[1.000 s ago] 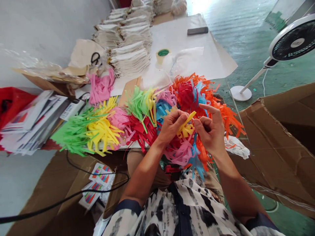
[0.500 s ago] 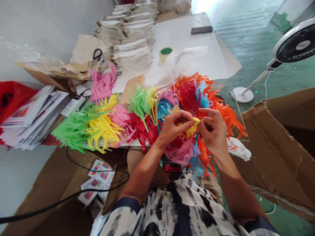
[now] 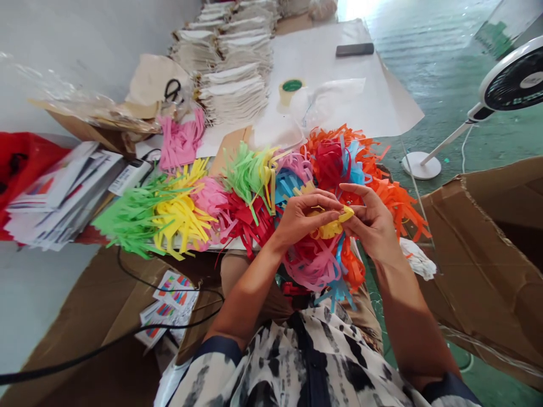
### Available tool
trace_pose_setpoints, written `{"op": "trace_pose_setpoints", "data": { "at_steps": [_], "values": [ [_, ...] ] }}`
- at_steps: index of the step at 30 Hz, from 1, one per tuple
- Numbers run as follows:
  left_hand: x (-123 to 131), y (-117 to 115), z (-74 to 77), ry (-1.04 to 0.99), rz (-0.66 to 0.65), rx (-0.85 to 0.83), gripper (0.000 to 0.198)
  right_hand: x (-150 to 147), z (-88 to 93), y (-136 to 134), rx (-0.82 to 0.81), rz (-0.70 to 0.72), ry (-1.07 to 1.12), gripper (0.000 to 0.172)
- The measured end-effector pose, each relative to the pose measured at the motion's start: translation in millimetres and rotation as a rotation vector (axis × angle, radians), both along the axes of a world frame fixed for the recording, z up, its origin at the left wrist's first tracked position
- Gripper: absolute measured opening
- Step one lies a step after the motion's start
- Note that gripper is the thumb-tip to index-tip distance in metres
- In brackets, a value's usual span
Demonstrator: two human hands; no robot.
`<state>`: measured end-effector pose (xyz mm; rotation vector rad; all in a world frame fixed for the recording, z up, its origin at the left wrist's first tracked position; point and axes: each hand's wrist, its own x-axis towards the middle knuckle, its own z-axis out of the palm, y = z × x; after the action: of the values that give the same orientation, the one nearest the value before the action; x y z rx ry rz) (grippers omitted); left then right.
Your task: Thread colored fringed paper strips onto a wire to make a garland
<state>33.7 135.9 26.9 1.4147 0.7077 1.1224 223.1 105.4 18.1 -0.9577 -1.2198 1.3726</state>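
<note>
Between my two hands is a yellow paper tassel (image 3: 328, 230), its folded top pinched at the fingertips. My left hand (image 3: 303, 217) is closed on it from the left, thumb and fingers pressed together. From the right, my right hand (image 3: 369, 217) pinches the same top, its index finger raised and bent. Below hang a pink tassel (image 3: 314, 265) and a blue tassel (image 3: 337, 291), partly over my lap. Orange tassels (image 3: 392, 203) lie beyond my right hand, with a red tassel (image 3: 328, 161) behind. Left of my wrist rests another red tassel (image 3: 250, 220).
Green fringe (image 3: 131, 217) and yellow fringe (image 3: 180, 217) lie along the table edge. Behind are tape (image 3: 292, 90), scissors (image 3: 173, 90) and stacked white bundles (image 3: 233, 90). A fan (image 3: 511, 79) and a cardboard box (image 3: 479, 243) stand at the right. A black cable (image 3: 106, 345) crosses the lower left.
The whole view has shifted slightly. My fingers have shifted on the yellow tassel's top, and the right fingers have drawn closer together. An orange strand near my right wrist hangs less far down.
</note>
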Motion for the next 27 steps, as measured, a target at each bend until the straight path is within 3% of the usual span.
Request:
{"op": "trace_pose_setpoints", "data": {
  "at_steps": [6,11,15,20,24,27],
  "values": [
    [2.1,0.3,-0.6,-0.038,-0.056,-0.037,0.024,2.5,-2.3,0.5,-0.01,0.04,0.015,0.061],
    [9.6,-0.8,-5.3,-0.042,0.096,0.004,0.026,0.2,-2.5,-0.1,-0.02,0.012,0.067,0.047],
    [12.3,-2.4,-4.1,0.078,0.22,0.158,0.019,0.3,-1.9,-0.5,-0.015,-0.041,0.059,0.027],
    [13.8,-1.7,-0.5,0.212,0.264,0.281,0.024,-4.8,5.8,-4.3,0.009,-0.129,-0.193,0.034],
    [10.8,-2.6,-0.4,0.262,0.142,0.223,0.04,-5.9,7.4,-0.4,0.048,-0.329,-0.151,0.034],
    [7.3,-5.3,-0.6,0.347,0.065,0.263,0.029,-4.0,6.1,5.7,0.051,-0.441,-0.066,0.031]
  ]
}}
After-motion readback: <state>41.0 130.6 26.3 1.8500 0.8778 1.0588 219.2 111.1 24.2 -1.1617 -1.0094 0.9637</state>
